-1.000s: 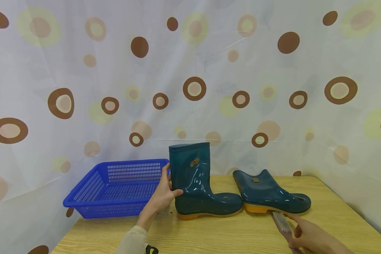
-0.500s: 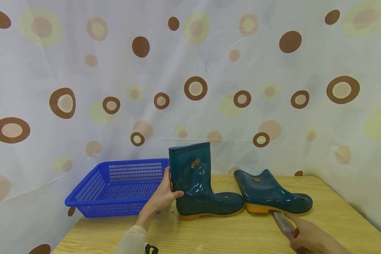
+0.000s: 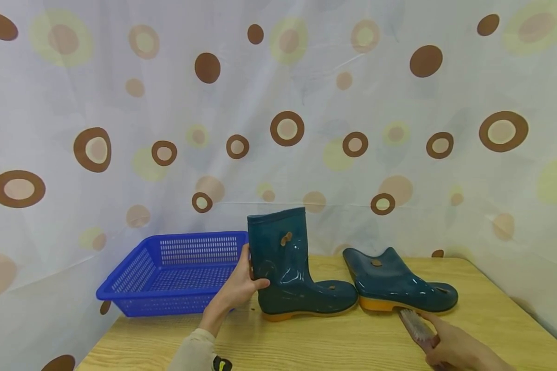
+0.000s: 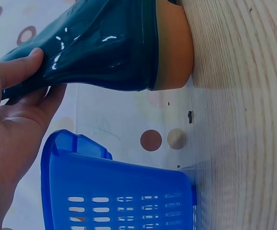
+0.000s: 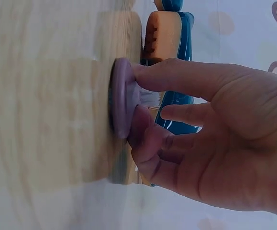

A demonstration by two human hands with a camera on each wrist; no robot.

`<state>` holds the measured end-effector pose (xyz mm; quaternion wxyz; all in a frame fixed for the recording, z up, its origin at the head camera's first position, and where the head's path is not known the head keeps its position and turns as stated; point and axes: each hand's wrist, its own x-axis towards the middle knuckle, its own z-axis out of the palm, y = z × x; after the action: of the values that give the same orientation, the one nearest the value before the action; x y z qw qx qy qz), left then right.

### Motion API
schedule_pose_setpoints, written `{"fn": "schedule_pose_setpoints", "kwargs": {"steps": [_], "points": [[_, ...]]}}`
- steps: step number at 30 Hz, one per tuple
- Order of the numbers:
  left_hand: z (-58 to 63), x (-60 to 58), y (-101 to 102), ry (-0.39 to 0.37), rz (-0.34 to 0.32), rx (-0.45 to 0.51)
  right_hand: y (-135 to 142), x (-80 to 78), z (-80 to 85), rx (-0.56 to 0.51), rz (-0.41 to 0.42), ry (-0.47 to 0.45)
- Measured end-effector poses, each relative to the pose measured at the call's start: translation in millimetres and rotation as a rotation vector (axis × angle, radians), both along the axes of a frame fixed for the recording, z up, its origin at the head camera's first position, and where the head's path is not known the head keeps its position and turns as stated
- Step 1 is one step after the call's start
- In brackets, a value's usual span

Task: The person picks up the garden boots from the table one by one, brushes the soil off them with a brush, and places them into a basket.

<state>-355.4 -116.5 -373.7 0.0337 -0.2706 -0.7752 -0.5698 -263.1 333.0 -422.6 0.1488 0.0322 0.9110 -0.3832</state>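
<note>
A dark teal rubber boot (image 3: 283, 265) with an orange sole stands upright on the wooden table. My left hand (image 3: 236, 287) grips the back of its shaft above the heel, thumb on the near side and the other fingers partly hidden behind. The left wrist view shows the boot's heel (image 4: 174, 48) at the tabletop. To the right, a matching boot (image 3: 396, 283) lies over with its shaft pointing back. My right hand (image 3: 461, 344) pinches a scrub brush (image 3: 413, 324) by its purple handle (image 5: 122, 98), bristles facing up, the brush head close to that boot's sole.
A blue perforated plastic basket (image 3: 185, 296) stands left of the upright boot, behind my left forearm. The light wooden table (image 3: 315, 342) runs in front of both boots. Behind it hangs a white curtain (image 3: 315, 170) with brown and green circles.
The brush has turned slightly, so more of its bristles show. Both hands keep their holds, and the boots stay in place. The head view has shifted a little.
</note>
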Motion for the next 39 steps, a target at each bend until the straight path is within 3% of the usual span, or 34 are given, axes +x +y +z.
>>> {"fn": "schedule_pose_setpoints", "kwargs": {"steps": [4, 14, 24, 33, 39], "points": [[0.1, -0.3, -0.5, -0.007, 0.010, 0.000, -1.3, 1.0, -1.5, -0.020, -0.023, 0.008], [-2.4, -1.4, -0.6, -0.003, 0.003, -0.002, 2.2, -1.2, -1.2, 0.142, -0.001, 0.043], [-2.1, -0.7, -0.7, -0.005, -0.007, 0.011, 3.5, 1.6, -3.5, 0.072, 0.001, 0.075], [-1.5, -2.0, 0.0, -0.004, -0.026, 0.027, 8.5, -1.3, -5.1, 0.082, 0.022, 0.061], [-2.9, -2.2, -1.1, 0.000, -0.034, 0.031, 3.9, 2.8, -4.7, 0.022, 0.017, 0.029]]}}
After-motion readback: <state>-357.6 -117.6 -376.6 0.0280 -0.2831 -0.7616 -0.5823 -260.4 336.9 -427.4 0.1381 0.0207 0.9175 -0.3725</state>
